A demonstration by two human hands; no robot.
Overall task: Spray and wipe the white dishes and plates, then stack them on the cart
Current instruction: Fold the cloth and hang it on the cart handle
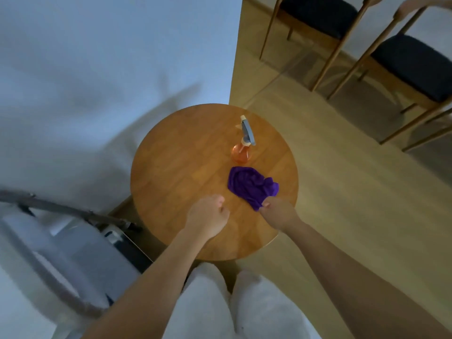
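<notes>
Right hand point(278, 214) pinches purple cloth point(252, 185) beside spray bottle point(242, 148).

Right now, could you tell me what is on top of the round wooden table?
An orange spray bottle stands on the table. A purple cloth lies nearer, its corner pinched by the right hand. Anything under the cloth is hidden.

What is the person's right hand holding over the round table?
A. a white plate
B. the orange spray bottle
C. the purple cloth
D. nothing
C: the right hand pinches the near corner of the purple cloth, while the spray bottle stands untouched beyond it on the table.
</notes>
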